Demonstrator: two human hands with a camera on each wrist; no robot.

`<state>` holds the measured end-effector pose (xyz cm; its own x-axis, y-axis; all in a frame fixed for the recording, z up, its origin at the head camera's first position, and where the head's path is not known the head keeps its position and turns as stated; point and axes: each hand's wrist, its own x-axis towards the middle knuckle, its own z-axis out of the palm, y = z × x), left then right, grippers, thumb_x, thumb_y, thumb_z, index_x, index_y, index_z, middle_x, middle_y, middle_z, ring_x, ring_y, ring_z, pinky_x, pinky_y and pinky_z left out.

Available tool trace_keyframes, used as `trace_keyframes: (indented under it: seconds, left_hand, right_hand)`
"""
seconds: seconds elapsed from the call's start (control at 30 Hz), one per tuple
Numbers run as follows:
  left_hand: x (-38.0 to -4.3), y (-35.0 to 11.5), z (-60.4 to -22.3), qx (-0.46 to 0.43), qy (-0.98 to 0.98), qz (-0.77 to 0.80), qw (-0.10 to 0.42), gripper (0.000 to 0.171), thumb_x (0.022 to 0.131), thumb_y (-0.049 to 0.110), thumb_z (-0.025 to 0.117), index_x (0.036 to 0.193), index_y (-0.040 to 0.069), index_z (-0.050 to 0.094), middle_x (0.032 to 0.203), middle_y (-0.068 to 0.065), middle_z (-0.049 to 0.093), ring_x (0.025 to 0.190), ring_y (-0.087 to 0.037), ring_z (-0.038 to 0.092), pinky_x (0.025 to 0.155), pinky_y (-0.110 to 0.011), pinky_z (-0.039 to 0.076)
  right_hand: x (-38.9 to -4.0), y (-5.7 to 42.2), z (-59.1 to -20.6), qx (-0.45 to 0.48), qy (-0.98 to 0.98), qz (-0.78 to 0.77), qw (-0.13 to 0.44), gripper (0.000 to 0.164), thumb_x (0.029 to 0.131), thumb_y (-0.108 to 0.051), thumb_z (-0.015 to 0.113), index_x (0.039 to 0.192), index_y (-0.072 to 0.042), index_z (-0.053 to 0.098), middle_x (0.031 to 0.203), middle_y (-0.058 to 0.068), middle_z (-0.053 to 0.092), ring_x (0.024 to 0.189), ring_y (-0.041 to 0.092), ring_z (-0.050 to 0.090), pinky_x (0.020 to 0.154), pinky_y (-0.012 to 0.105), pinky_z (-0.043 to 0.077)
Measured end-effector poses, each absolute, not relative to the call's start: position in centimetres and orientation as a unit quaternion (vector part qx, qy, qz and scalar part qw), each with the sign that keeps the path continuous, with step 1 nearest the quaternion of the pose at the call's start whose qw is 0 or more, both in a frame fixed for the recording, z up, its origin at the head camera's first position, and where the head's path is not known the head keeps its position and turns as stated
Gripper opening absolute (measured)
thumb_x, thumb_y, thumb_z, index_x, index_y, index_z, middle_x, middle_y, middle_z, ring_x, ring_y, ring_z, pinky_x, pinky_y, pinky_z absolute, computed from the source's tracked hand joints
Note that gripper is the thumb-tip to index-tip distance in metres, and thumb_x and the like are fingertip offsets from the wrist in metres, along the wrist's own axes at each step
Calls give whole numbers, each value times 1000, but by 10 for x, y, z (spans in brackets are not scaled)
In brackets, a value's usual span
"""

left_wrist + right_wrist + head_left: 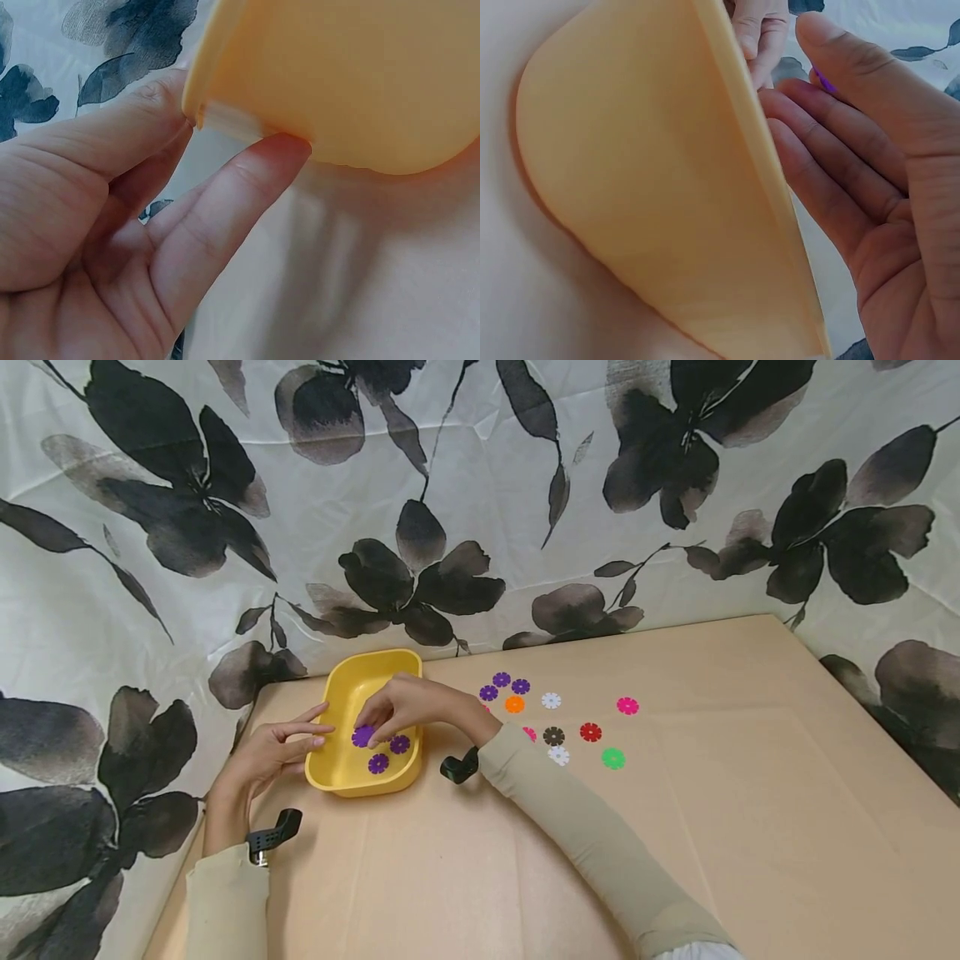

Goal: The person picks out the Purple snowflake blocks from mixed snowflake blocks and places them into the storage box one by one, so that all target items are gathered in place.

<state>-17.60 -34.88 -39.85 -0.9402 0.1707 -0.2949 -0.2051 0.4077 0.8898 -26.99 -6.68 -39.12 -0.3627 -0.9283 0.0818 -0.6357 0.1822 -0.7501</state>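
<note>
A yellow tray (341, 772) stands near the table's far left edge. My left hand (276, 753) grips its left side, with fingers at the rim and a fingertip (281, 154) against the outer wall. Over the tray's inside, my right hand (401, 706) pinches a purple notched disc (363, 737) between thumb and fingers. Only a sliver of that disc (823, 80) shows in the right wrist view. On the tray floor below lie two more purple discs, one nearer the right wall (400, 744) and one toward the front (378, 763).
Right of the tray, several loose notched discs lie scattered on the table (750, 777): purple ones (501, 679), an orange one (514, 704), a brown one (553, 736), a red one (590, 732), a green one (613, 758), plus white and pink. A floral cloth (525, 527) hangs behind.
</note>
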Motion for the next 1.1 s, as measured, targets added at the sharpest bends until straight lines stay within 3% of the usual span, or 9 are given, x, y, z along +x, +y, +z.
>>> trace_keyframes:
  seconds: [0.33, 1.1]
  left_hand:
    - [-176, -349, -398, -14, 822, 542, 175, 49, 97, 21, 71, 137, -4, 59, 166, 2, 27, 110, 6, 63, 85, -35, 60]
    - [-177, -352, -402, -3, 828, 534, 170, 49, 96, 23, 72, 136, -2, 61, 166, 1, 28, 110, 7, 62, 82, -31, 61]
  right_hand:
    - [-274, -87, -388, -548, 737, -329, 222, 38, 85, -25, 84, 118, -8, 77, 105, -2, 78, 93, -2, 70, 84, 12, 55]
    - [-284, -118, -397, -517, 741, -306, 300, 39, 88, -17, 80, 125, -7, 73, 106, -2, 78, 93, 2, 71, 84, 12, 54]
